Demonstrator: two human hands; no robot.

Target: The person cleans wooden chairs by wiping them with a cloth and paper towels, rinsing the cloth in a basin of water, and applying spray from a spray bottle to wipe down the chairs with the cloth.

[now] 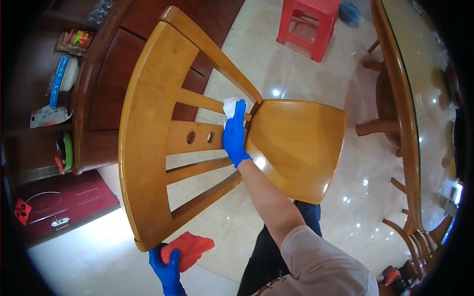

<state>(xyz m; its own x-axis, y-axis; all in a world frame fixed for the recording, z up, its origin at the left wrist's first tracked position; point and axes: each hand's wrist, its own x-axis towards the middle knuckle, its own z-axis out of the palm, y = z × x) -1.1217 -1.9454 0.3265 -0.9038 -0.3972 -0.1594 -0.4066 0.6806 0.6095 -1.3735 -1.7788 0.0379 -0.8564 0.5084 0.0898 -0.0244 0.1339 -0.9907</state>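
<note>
A wooden chair (296,143) with a glossy seat and slatted back fills the middle of the view. My right hand (234,135), in a blue glove, presses a crumpled white cloth or tissue (230,105) against the lower end of the back slats, near the seat. Its fingers lie together over the white piece. At the lower left, my left hand (167,269), also blue-gloved, grips a red cloth (188,250). That hand is at the bottom corner of the chair's top rail (143,133) and seems to touch it.
A red plastic stool (308,29) and a blue basin (349,14) stand on the tiled floor. Along the right runs a glass-topped table (429,98) with wooden chairs (387,111) beside it. At left is a dark wooden cabinet (113,84) with packets on its shelves.
</note>
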